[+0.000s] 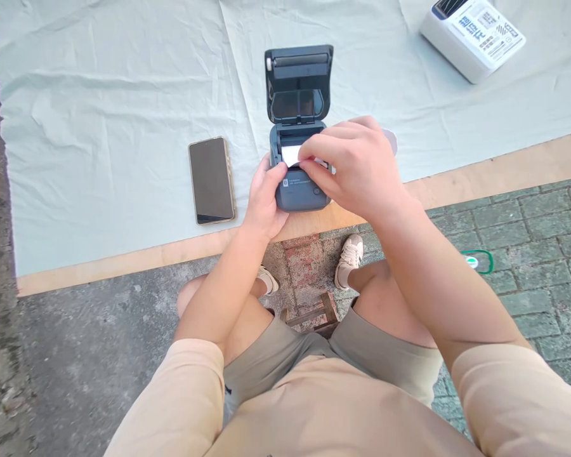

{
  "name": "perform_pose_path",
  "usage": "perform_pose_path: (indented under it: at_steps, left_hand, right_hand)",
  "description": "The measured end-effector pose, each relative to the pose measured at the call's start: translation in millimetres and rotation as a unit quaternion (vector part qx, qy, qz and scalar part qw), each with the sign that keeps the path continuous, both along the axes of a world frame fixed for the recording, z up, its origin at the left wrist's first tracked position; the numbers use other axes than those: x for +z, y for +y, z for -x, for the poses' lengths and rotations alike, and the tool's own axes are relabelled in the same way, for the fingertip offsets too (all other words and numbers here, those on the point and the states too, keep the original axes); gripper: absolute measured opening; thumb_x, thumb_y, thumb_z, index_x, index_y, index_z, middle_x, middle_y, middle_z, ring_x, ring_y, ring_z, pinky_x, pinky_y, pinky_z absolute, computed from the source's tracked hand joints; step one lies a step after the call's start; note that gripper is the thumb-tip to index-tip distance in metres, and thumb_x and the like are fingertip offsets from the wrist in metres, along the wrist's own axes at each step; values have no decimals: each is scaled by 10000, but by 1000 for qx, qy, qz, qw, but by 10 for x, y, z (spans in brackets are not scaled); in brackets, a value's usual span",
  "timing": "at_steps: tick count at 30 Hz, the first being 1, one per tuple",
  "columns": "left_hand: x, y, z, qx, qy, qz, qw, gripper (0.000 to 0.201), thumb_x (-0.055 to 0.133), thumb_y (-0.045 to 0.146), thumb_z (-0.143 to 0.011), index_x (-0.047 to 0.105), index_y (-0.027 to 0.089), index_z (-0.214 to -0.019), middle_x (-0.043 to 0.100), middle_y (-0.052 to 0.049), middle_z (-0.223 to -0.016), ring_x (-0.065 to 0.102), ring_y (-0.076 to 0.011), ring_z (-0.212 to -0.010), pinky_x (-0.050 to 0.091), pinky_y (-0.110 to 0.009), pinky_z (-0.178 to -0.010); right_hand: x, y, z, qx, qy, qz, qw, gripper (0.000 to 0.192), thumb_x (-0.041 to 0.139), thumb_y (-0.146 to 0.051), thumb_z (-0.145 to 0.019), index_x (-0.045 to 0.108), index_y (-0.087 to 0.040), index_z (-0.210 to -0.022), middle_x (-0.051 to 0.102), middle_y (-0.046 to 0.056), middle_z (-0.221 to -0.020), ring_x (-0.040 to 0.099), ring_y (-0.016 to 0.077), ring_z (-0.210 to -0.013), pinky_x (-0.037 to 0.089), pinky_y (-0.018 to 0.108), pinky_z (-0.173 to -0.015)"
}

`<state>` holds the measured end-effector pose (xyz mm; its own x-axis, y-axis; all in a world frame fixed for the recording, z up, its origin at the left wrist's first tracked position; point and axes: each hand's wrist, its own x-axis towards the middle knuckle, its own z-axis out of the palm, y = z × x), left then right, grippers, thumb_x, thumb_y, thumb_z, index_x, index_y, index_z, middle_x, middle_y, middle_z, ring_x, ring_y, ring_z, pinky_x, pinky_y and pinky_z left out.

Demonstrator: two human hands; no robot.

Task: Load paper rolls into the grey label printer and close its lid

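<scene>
A small dark blue label printer [301, 195] rests near the table's front edge, its hinged lid [299, 79] raised and tipped back. My left hand [268, 198] is closed round the printer's left side, with the thumb by the paper opening. Between the thumb and fingers of my right hand [354, 164] is the end of a white label strip [290, 155] over the open compartment. That hand hides the right part of the compartment. A pale rounded piece [390, 141] shows partly behind my right hand; its kind is unclear.
Left of the printer lies a smartphone [212, 181] with a dark screen. A white box [476, 38] with printed labels stands at the back right. A pale cloth [124, 127] covers the wooden table [137, 261]. Below are my knees and a wooden stool [314, 316].
</scene>
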<state>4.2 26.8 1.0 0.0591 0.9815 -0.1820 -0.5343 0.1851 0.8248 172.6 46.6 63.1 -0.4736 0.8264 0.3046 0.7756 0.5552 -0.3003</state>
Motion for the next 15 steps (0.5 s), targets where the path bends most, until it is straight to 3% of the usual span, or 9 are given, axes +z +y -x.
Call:
perform_pose_path:
  at_steps: [3, 6, 9, 11, 13, 15]
  left_hand:
    - [-14, 11, 33, -5, -8, 20, 1000, 427, 790, 635, -876, 707, 254, -1050, 805, -35, -1039, 754, -261, -1301, 639, -342, -1055]
    - [-15, 5, 39, -1, -6, 12, 1000, 424, 872, 588, -822, 721, 256, -1038, 804, -23, -1016, 782, -254, -1236, 654, -326, -1007]
    - [-7, -8, 26, -2, 2, -9, 1000, 467, 957, 514, -745, 711, 245, -1038, 805, -22, -1012, 783, -277, -1260, 644, -350, -1054]
    - [-16, -12, 23, -12, 2, -20, 1000, 548, 987, 503, -698, 701, 246, -1087, 809, -29, -1036, 757, -307, -1332, 628, -387, -1112]
    - [-47, -10, 34, -26, 4, -32, 999, 665, 1019, 495, -643, 680, 256, -1163, 814, -36, -1084, 723, -338, -1400, 624, -427, -1133]
    - [-100, -2, 59, -47, 13, -46, 998, 786, 1043, 493, -602, 646, 271, -1242, 813, -49, -1146, 694, -364, -1446, 636, -447, -1107]
  right_hand:
    - [-35, -34, 42, 23, 13, -30, 999, 387, 440, -352, -1138, 723, -292, -880, 814, 45, -964, 716, 284, -994, 489, 494, -918]
    - [-83, -48, 79, 51, 48, -46, 997, 405, 471, -397, -1129, 734, -283, -842, 818, 57, -984, 709, 294, -1024, 487, 504, -932]
    - [-90, -51, 86, 39, 126, -66, 989, 294, 550, -395, -1078, 706, -295, -850, 787, 61, -926, 705, 293, -976, 502, 504, -928]
    - [-66, -35, 72, 3, 224, -97, 970, 184, 550, -299, -1021, 648, -293, -866, 751, 65, -918, 692, 278, -944, 528, 480, -901]
    - [-34, 3, 46, -26, 325, -123, 937, 78, 549, -246, -932, 598, -292, -971, 736, 85, -1052, 698, 283, -1082, 555, 452, -894]
    - [-12, 63, 18, -47, 363, -85, 927, 304, 541, -284, -885, 522, -308, -1188, 686, 102, -1340, 625, 282, -1395, 566, 450, -989]
